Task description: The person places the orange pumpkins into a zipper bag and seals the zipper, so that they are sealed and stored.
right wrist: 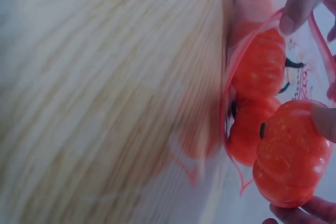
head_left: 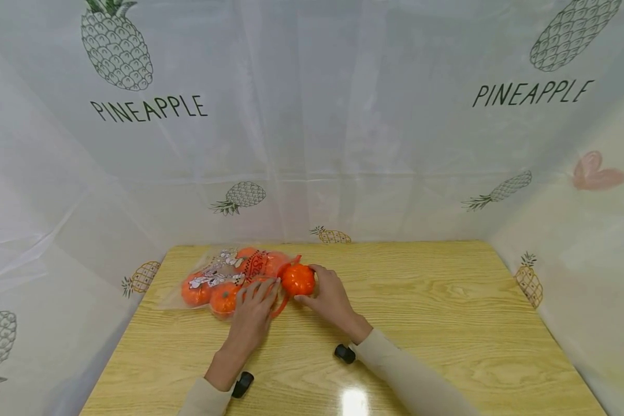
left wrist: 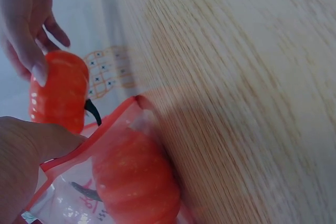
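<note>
A small orange pumpkin (head_left: 298,280) with a dark green stem is held between the thumb and fingers of my right hand (head_left: 333,296), right at the mouth of a clear printed plastic bag (head_left: 208,267). The bag lies on its side with several more orange pumpkins inside, one of them (left wrist: 137,179) just within the opening. My left hand (head_left: 252,315) pinches the bag's red rim (right wrist: 247,45), its thumb over the edge. The rim stands spread apart in the right wrist view, and the held pumpkin (right wrist: 293,153) is just outside it.
A wooden table (head_left: 421,312) carries the bag at its back left. Behind and beside it hangs a pale sheet (head_left: 343,115) printed with pineapples. Dark bands (head_left: 242,384) sit at both wrists.
</note>
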The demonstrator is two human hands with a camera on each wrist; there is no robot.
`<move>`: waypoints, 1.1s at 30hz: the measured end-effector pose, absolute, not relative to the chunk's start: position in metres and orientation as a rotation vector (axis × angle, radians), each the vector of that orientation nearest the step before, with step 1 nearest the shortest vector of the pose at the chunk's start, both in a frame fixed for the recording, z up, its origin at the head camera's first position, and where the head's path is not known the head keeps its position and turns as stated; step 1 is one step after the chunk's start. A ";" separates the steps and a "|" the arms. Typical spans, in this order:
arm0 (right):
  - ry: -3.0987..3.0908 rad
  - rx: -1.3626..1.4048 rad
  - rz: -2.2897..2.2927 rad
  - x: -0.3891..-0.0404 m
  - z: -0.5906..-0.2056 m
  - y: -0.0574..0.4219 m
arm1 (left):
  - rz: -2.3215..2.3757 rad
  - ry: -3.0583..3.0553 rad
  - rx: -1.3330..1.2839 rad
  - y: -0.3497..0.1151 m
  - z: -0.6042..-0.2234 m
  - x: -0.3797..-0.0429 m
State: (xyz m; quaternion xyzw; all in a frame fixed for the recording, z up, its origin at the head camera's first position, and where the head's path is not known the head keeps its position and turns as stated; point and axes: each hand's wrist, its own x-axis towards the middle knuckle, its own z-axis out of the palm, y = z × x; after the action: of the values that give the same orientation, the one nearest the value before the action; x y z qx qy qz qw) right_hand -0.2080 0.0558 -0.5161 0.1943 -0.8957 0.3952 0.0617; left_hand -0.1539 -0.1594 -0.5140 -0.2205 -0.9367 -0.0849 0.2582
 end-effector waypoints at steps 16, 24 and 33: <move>-2.748 0.521 1.069 -0.219 -0.526 0.036 | -0.176 -2.502 -0.608 -0.158 -0.514 -0.156; -2.747 0.506 1.008 -0.224 -0.525 0.023 | -0.205 -2.493 -0.615 -0.157 -0.514 -0.154; -2.756 0.413 0.973 -0.226 -0.523 0.008 | -0.187 -2.477 -0.619 -0.157 -0.516 -0.152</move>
State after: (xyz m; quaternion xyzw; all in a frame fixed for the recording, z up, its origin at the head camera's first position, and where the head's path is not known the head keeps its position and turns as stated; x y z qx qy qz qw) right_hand -0.2256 0.0084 -0.5227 0.1392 -0.9295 0.3282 0.0947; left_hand -0.1523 -0.1570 -0.5161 -0.2316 -0.9269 -0.0701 0.2868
